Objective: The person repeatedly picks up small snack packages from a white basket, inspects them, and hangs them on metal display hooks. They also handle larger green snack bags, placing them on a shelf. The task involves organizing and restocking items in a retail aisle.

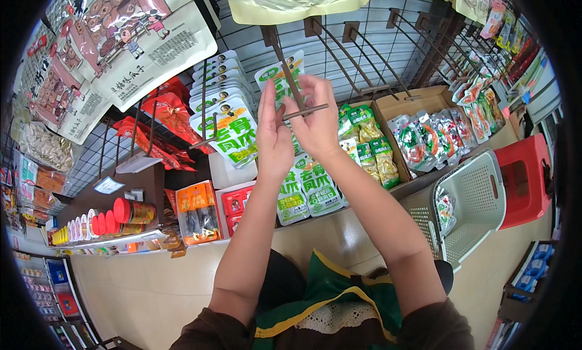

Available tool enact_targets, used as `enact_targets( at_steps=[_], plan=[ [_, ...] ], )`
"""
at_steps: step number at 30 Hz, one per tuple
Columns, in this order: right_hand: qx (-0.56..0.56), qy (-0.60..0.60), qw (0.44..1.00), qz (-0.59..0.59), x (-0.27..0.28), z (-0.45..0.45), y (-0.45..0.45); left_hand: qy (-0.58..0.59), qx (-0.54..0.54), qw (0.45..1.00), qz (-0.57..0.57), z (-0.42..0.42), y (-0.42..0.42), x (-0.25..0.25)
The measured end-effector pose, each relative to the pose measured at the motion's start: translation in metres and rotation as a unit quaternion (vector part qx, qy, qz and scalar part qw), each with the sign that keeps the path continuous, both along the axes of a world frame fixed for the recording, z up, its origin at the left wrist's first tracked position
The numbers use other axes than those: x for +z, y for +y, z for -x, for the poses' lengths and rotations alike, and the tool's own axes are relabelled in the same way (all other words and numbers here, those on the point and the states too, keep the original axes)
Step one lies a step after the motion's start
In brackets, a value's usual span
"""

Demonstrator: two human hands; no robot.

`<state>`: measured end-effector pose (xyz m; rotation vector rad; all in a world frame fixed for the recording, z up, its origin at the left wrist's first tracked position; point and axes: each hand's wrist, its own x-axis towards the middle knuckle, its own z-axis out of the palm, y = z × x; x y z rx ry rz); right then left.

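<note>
A white-and-green snack packet (271, 72) hangs on a brown metal display hook (293, 85). My left hand (275, 134) is upright along the left side of the hook, its fingers overlapping the packet's lower part. On the other side, my right hand (317, 116) curls beside the hook, behind its crossbar end. The hands cover the packet's lower half, so a firm grip on it cannot be made out. A row of similar white-and-green packets (229, 132) hangs just left of my left hand. More of these packets (318, 186) stand in a box below my wrists.
Bare hooks (350, 72) jut out from the wire grid at right. A carton (382, 136) holds green chicken-feet packets. Lower right stands a pale plastic basket (473, 200) by a red stool (523, 182). Large seed bags (150, 36) overhang upper left; red-lidded jars (132, 211) line a shelf.
</note>
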<state>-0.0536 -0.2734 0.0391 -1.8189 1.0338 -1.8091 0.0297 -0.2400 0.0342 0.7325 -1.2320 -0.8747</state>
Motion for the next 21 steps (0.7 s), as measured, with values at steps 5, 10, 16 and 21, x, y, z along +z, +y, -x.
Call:
enact_targets(
  at_steps=[5, 10, 16, 21],
  plan=[
    [0.057, 0.081, 0.993, -0.072, -0.038, 0.038, 0.035, -0.115, 0.032, 0.993, -0.025, 0.006, 0.003, -0.033],
    [0.059, 0.081, 0.988, -0.117, -0.07, 0.108, 0.085, -0.095, -0.177, 0.965, -0.166, 0.058, 0.048, -0.066],
    [0.031, 0.107, 0.959, -0.262, -0.057, 0.212, 0.146, -0.09, -0.319, 0.911, -0.247, 0.147, 0.097, -0.058],
    [-0.09, 0.045, 0.944, -0.315, -0.054, 0.296, 0.179, -0.159, -0.425, 0.877, -0.159, 0.24, 0.095, -0.049]
  ],
)
